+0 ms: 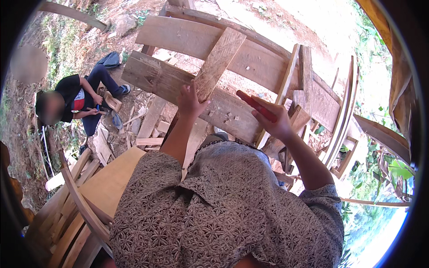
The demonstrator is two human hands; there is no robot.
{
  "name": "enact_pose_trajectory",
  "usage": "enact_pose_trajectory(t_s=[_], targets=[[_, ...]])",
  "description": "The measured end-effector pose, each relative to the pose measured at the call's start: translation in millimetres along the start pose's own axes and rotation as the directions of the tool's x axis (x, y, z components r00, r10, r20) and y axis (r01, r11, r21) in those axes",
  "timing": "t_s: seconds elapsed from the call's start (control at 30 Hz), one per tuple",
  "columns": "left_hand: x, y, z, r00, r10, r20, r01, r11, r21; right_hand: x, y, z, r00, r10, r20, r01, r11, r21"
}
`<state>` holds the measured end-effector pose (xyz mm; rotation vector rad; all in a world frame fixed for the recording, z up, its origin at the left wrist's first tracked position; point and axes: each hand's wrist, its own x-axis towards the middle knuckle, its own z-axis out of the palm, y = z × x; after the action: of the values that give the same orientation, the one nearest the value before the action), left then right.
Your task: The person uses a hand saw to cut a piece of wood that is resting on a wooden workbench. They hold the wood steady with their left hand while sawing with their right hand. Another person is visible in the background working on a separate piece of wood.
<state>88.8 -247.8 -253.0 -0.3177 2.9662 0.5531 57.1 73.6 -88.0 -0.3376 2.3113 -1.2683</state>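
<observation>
My left hand (191, 102) grips the near end of a short wooden plank (222, 60), its thumb and fingers spread across the wood. The plank slants away to the right, lying across a bench of long boards (158, 76). In my right hand (278, 123) is a slim red tool (257, 106), closed in my fingers and pointing up to the left above the bench. What kind of tool it is I cannot make out. Small wood chips (229, 116) lie on the near board between my hands.
At the left a person in dark clothes (67, 100) sits low, their hands on a small wooden piece (112, 102). Upright timbers (305, 71) stand to the right of the bench. Stacked planks (85, 196) lie at lower left, and offcuts (152, 118) litter the ground.
</observation>
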Motion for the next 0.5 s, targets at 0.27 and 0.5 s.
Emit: enact_pose_trajectory(t_s=[0.27,0.5], targets=[[66.7,-8.8,48.8,0.912,-0.13,-0.388,0.074,0.985,-0.157,9.0,-56.3,13.0,0.983,-0.181,-0.021,0.179,0.981,-0.076],[69.0,20.3,46.8,0.878,-0.282,-0.387,0.316,0.948,0.026,23.9,-104.8,-8.3,0.992,-0.096,0.081,0.107,0.984,-0.141]])
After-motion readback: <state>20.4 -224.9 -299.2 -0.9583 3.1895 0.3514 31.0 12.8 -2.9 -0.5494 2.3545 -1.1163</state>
